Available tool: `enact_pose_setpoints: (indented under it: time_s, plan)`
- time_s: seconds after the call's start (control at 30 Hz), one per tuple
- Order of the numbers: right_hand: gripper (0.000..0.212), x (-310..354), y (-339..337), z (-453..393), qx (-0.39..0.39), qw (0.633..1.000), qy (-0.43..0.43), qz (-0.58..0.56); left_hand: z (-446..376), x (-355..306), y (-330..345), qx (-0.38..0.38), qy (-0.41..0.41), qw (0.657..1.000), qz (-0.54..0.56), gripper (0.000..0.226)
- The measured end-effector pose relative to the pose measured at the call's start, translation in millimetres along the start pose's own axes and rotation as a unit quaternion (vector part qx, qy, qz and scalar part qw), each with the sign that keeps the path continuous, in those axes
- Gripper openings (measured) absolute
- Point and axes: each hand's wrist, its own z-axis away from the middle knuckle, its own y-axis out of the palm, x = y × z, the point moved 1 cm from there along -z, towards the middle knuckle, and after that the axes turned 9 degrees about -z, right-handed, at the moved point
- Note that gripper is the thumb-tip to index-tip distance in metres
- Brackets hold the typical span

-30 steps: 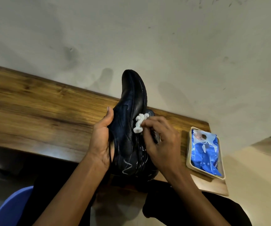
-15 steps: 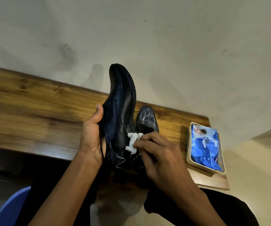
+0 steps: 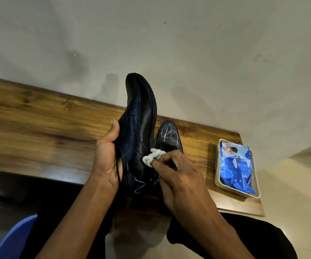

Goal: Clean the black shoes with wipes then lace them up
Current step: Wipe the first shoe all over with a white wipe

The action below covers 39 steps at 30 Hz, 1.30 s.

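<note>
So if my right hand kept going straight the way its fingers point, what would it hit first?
Probably the held shoe: the right hand already presses the wipe against its side.

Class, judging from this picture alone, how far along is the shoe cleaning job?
Partly done. The left hand holds one shoe, its upper part glossy; the right hand rubs it with a wipe. White marks remain near its heel and on the second shoe. Lacing looks untouched.

Dim warm light is cast from above, soft shadows thrown on the wall (image 3: 188, 53) beyond the left hand (image 3: 107, 157), edges bent by wide-angle distortion.
</note>
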Motion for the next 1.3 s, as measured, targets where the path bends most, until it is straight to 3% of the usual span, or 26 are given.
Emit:
enact_pose_setpoints:
  time_s: [0.27, 0.37, 0.47, 0.87, 1.07, 1.3]
  plan:
    - [0.030, -8, 5, -31, -0.027, 0.999, 0.014, -0.010, 0, 4, 3, 0.024, -0.021, 0.999, 0.013, 0.057]
    - [0.038, -1, 3, -16, 0.001, 1.000, 0.008, 0.009, -1, 1, 0, 0.021, -0.018, 1.000, 0.014, 0.055]
    - [0.032, 5, -1, 2, 0.018, 1.000, -0.007, 0.009, -2, -7, -5, 0.000, 0.004, 1.000, 0.017, 0.052]
    - [0.030, -26, 6, -43, -0.047, 0.997, 0.028, -0.062, 2, -1, 4, 0.003, -0.010, 1.000, 0.017, 0.051]
    - [0.030, -15, 3, -5, 0.008, 0.997, -0.010, -0.071, -4, -5, -4, -0.037, 0.001, 0.999, 0.008, 0.054]
    - [0.022, 0, 12, -1, -0.049, 0.990, -0.037, -0.128, -8, -6, -5, -0.065, 0.011, 0.997, 0.030, 0.049]
